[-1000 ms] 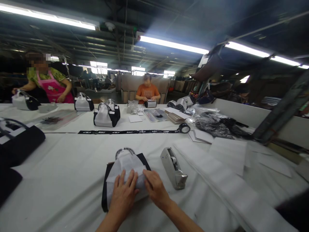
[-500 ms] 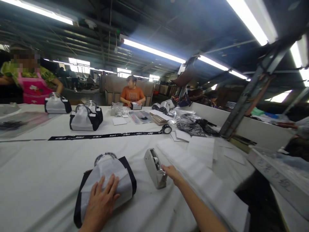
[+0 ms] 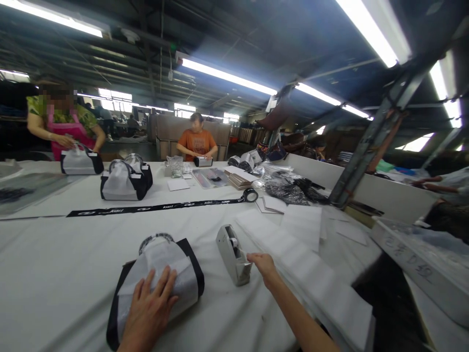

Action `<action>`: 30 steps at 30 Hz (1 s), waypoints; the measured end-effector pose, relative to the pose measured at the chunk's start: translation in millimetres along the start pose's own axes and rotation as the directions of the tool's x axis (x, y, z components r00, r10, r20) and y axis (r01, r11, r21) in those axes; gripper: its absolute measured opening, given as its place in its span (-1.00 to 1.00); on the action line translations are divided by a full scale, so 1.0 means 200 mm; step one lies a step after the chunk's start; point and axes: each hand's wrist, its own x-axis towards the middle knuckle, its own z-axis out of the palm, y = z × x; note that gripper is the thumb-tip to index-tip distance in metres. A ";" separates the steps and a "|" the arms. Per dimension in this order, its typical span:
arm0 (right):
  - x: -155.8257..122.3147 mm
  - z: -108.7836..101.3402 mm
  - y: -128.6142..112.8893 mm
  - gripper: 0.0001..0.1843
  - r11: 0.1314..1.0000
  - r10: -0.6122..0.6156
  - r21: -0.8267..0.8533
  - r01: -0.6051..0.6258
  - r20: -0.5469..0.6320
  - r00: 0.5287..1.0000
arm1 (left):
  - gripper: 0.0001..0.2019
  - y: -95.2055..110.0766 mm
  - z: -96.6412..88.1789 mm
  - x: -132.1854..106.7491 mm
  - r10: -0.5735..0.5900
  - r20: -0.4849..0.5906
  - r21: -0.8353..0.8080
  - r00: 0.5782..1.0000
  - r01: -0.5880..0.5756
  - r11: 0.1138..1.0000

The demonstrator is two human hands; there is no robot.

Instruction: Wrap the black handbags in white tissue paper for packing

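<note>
A black handbag [image 3: 196, 261] lies on the white-covered table, its front wrapped in white sheet material [image 3: 176, 266]. My left hand [image 3: 152, 298] rests flat on that wrapping with its fingers spread. To the right of the bag stands a grey tape dispenser [image 3: 232, 256] with a roll of tape inside. At its cutting end my right hand [image 3: 262, 266] is closed in a pinch on the end of the clear tape, just off the dispenser. The tape itself is thin and hard to make out.
Across the table lies a black printed ribbon [image 3: 146, 208] ending in a roll [image 3: 250, 195]. Wrapped handbags [image 3: 126, 181] stand behind it. White foam sheets [image 3: 304, 264] lie on the right, near a labelled bin [image 3: 414, 264]. Two co-workers [image 3: 198, 142] handle bags opposite.
My right hand has pulled slightly away from the dispenser. My left hand stays on the bag. The co-worker at the left now has both hands at a bag. The view has shifted a little.
</note>
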 end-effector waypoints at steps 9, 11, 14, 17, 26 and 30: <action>-0.19 0.02 0.25 -0.56 0.987 0.128 0.092 -0.130 0.022 0.991 | -0.54 0.00 0.01 -0.01 0.002 -0.012 0.006 1.000 -0.001 1.000; -0.21 0.04 0.28 -0.54 0.990 0.112 0.080 -0.113 0.017 0.994 | -0.55 0.00 0.01 -0.01 0.001 -0.009 0.008 1.000 -0.001 1.000; -0.22 0.07 0.31 -0.54 0.998 0.060 0.035 -0.059 -0.021 0.998 | -0.55 0.00 0.00 -0.01 -0.005 0.001 0.008 1.000 0.005 1.000; -0.20 0.09 0.31 -0.54 1.000 0.013 -0.023 -0.014 -0.055 0.998 | -0.55 0.00 0.00 0.00 -0.007 0.014 0.001 1.000 0.007 1.000; -0.28 0.05 0.37 -0.55 0.974 -0.110 -0.207 0.091 -0.084 0.990 | -0.50 0.02 -0.09 0.03 -0.059 0.082 -0.065 0.995 0.064 0.996; -0.34 0.07 0.30 -0.54 0.960 -0.124 -0.264 0.098 -0.083 0.989 | -0.48 0.03 -0.15 0.06 -0.072 0.133 -0.120 0.988 0.088 0.989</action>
